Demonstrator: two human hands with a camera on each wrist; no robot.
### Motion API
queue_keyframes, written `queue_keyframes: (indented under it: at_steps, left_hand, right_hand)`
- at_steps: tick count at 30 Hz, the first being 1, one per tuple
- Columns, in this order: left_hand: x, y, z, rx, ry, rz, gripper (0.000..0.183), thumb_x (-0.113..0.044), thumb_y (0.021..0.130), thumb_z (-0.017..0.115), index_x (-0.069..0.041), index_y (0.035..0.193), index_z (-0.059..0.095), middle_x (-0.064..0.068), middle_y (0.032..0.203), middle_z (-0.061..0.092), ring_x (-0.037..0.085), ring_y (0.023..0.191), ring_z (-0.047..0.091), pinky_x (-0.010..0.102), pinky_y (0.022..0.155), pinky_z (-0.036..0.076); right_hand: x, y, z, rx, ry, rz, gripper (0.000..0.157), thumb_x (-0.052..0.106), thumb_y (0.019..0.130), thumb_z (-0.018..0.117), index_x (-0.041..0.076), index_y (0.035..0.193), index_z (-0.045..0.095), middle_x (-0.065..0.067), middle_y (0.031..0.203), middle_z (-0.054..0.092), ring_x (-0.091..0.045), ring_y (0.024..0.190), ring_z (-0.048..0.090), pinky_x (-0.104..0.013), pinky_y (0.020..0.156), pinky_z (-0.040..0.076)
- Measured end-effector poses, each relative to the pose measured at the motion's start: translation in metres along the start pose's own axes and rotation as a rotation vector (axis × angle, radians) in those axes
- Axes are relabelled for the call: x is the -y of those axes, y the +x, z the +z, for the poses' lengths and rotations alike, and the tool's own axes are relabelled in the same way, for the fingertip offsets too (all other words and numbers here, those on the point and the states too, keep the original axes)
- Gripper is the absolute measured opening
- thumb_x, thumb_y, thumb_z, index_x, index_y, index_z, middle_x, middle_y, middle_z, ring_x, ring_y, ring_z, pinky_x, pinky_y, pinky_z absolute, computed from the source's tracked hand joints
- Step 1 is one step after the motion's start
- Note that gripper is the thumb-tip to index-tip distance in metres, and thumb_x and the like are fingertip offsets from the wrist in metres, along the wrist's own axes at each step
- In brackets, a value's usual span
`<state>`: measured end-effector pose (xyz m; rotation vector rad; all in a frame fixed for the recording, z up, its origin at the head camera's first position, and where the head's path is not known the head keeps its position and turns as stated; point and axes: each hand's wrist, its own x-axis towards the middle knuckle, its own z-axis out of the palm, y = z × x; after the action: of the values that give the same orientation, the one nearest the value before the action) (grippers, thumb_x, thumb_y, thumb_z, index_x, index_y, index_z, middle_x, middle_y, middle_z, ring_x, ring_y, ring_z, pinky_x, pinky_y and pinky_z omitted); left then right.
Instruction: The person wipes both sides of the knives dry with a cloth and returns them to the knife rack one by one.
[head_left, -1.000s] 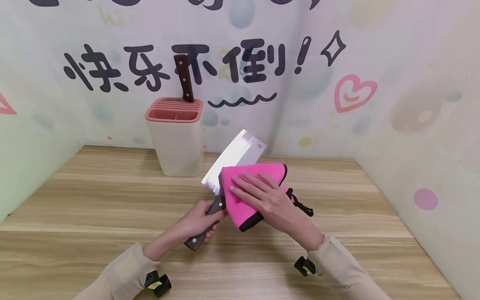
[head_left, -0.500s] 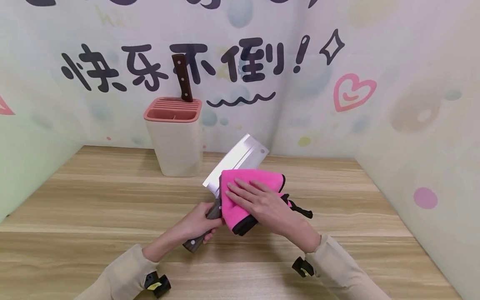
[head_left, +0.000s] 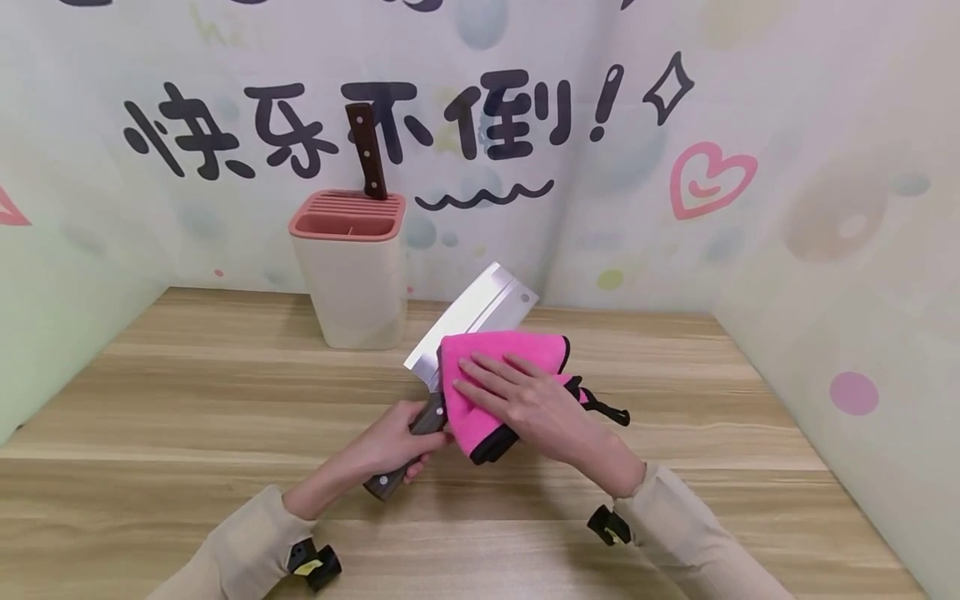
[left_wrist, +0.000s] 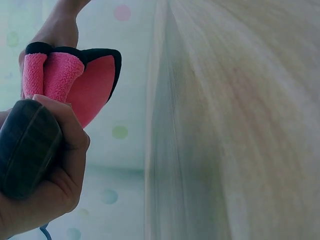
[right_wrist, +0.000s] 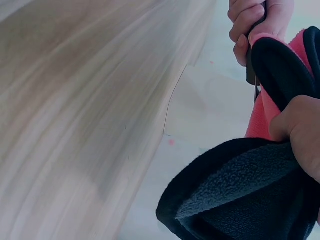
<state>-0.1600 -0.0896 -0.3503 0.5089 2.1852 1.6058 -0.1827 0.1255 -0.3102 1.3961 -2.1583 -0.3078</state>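
Note:
My left hand [head_left: 397, 443] grips the dark riveted handle [head_left: 382, 483] of a cleaver, its broad shiny blade [head_left: 457, 321] slanting up to the right. Over the blade's lower right part lies a folded pink cloth [head_left: 498, 342] with black edging, hiding that part of the metal. My right hand [head_left: 536, 408] holds this cloth against the blade, fingers extended on top. The right wrist view shows the thumb [right_wrist: 285, 122] on the cloth's dark underside. In the left wrist view, the handle's butt [left_wrist: 30, 147] sits in my fist, raised off the table.
A white knife block [head_left: 356, 300] with a pink slotted top stands at the back left. One dark-handled knife [head_left: 367, 154] is upright in it. The wooden table [head_left: 187, 400] meets a printed backdrop [head_left: 600, 217] behind and at the sides.
The cloth and my right hand have shifted slightly left and down along the blade. My left hand keeps its grip on the cleaver, and the view has tilted a little.

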Motion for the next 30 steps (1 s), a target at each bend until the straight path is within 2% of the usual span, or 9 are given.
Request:
queue_keyframes:
  at_steps: [10,17,24,30]
  left_hand:
    - [-0.003,-0.002,-0.002,0.008,0.002,-0.018,0.02,-0.015,0.084,0.059,0.0,0.082,0.045,0.001,0.05,0.045,0.008,0.037,0.042,0.023,0.036,0.04]
    - [-0.002,-0.003,-0.003,0.007,0.024,-0.026,0.02,-0.016,0.085,0.059,-0.001,0.082,0.045,0.0,0.049,0.045,0.007,0.036,0.043,0.022,0.036,0.04]
    - [-0.002,-0.005,-0.004,0.027,0.063,0.03,0.019,-0.014,0.086,0.057,0.0,0.083,0.045,0.0,0.048,0.045,0.007,0.036,0.043,0.024,0.034,0.041]
    - [-0.001,-0.006,-0.005,0.024,0.084,0.025,0.02,-0.016,0.086,0.058,-0.001,0.082,0.045,0.0,0.047,0.045,0.007,0.036,0.043,0.024,0.035,0.041]
  right_hand:
    - [-0.009,-0.002,-0.004,0.017,0.017,0.053,0.048,0.002,0.079,0.062,0.013,0.125,0.052,-0.009,0.131,0.046,-0.021,0.123,0.04,-0.038,0.101,0.033]
    - [-0.017,-0.006,-0.005,0.055,0.015,0.125,0.054,0.002,0.077,0.065,0.012,0.128,0.049,-0.01,0.133,0.045,-0.024,0.124,0.039,-0.037,0.1,0.034]
    - [-0.026,-0.011,-0.002,0.032,0.035,0.196,0.055,0.002,0.075,0.068,0.008,0.126,0.05,-0.015,0.131,0.045,-0.028,0.123,0.04,-0.038,0.098,0.036]
    - [-0.035,-0.016,-0.001,0.038,0.061,0.246,0.063,0.007,0.07,0.074,0.004,0.127,0.047,-0.018,0.131,0.044,-0.03,0.123,0.038,-0.04,0.098,0.036]
